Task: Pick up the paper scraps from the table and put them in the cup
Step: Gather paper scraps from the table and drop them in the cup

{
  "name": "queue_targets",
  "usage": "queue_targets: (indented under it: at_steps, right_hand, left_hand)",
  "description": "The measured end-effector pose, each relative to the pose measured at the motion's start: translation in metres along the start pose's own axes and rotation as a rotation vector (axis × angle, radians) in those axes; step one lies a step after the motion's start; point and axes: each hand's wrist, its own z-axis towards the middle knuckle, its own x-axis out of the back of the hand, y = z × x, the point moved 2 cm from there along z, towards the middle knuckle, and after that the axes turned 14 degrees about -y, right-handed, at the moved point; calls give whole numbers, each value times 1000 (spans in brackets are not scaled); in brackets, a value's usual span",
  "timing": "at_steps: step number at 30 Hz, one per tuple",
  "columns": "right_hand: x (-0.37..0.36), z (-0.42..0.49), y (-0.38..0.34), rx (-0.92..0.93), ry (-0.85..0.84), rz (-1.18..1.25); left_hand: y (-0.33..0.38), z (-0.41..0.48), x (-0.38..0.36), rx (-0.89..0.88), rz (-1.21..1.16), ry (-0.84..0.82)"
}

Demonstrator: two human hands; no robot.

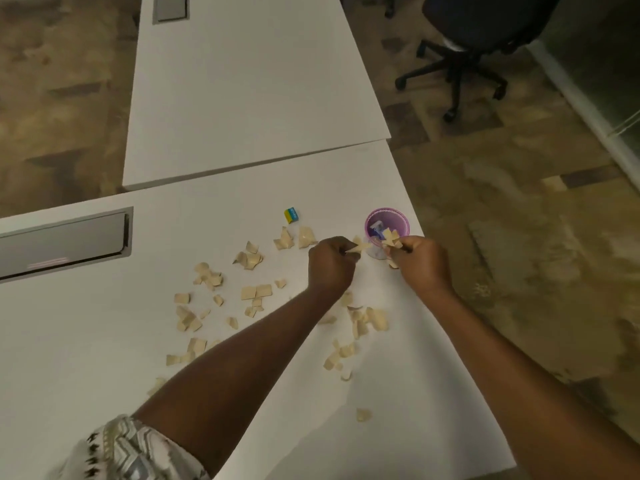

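A purple cup (387, 221) stands near the right edge of the white table (104, 341), with a few beige scraps and a small blue-white item inside. My right hand (420, 261) is at the cup's near rim, pinching several beige paper scraps (391, 239) over it. Just left of the cup, my left hand (330, 263) pinches one beige scrap (356, 247). Many loose scraps (256, 292) lie scattered over the table, left of and below my hands.
A small yellow, green and blue block (291, 215) lies behind the scraps. A grey cable flap (62, 242) is set in the table at left. A second white table (249, 81) adjoins behind. A black office chair (474, 36) stands on the carpet at upper right.
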Motion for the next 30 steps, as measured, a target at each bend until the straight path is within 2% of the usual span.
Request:
queue_targets:
  at_steps: [8,15,21,25,30]
  right_hand:
    - [14,53,-21,-83,-94,-396]
    - [23,73,-34,-132,-242,-527]
    - [32,73,-38,-100,-337,-417]
    - [35,72,-37,-108,-309,-258]
    - [37,66,-35,-80,-257,-107]
  left_hand:
    - [45,57,-20,23,222,-46]
    - [57,75,-28,47,312,-123]
    - [62,79,-31,28,319,-191]
    - [65,76,-27,16,321,-229]
    - [63,70,-23,-2,208,-217]
